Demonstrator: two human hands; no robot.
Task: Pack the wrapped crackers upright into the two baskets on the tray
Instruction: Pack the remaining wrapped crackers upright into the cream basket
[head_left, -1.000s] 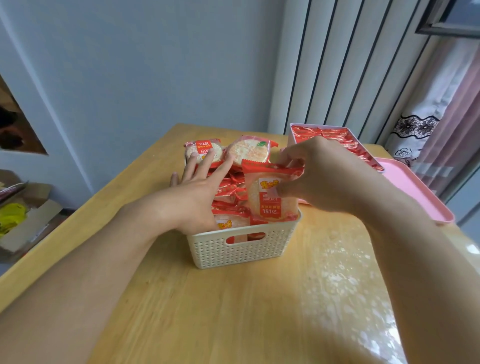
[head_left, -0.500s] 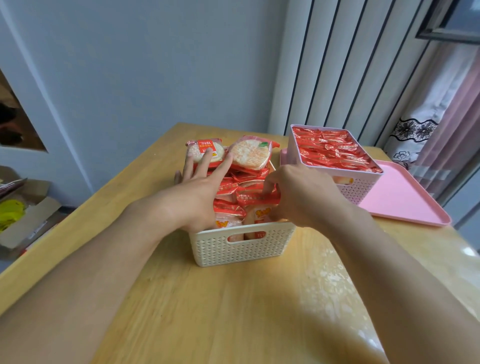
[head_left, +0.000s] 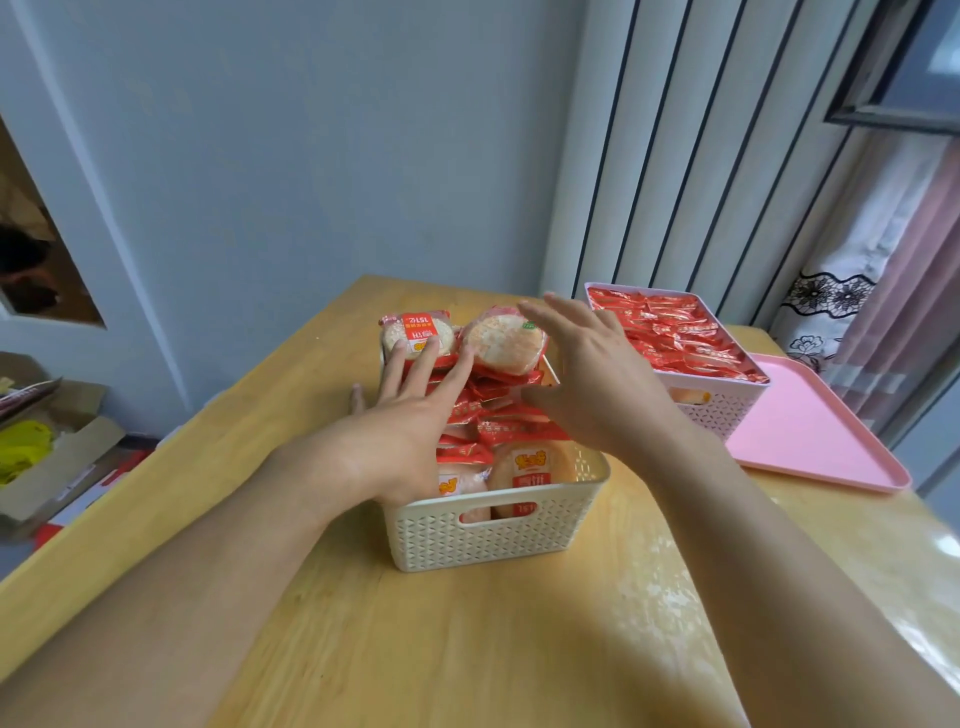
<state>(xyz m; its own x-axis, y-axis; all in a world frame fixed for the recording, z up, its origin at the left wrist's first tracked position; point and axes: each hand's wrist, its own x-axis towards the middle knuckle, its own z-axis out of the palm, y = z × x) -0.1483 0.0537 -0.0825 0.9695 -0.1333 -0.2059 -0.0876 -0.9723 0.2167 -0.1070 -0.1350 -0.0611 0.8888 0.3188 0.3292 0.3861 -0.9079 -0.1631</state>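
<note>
A cream lattice basket (head_left: 498, 540) stands on the wooden table, packed with upright wrapped crackers (head_left: 504, 415) in red and clear wrappers. Two crackers (head_left: 501, 340) at its far end stand higher than the rest. My left hand (head_left: 410, 415) lies flat over the left rows, fingers straight and touching the far crackers. My right hand (head_left: 587, 374) hovers open above the right rows, holding nothing. A cracker (head_left: 530, 467) stands at the basket's near right corner. A pink basket (head_left: 722, 410), full of red-wrapped crackers, stands on the pink tray (head_left: 815, 441) at the right.
The wooden table (head_left: 467, 649) has bare surface in front of the cream basket. A cardboard box (head_left: 47, 457) with yellow contents sits on the floor at the left. A wall and a ribbed panel stand close behind the table.
My right hand pushed the cracker it held down into the basket's near right corner, let go, and lifted open toward the far end. My left hand stayed on the left rows.
</note>
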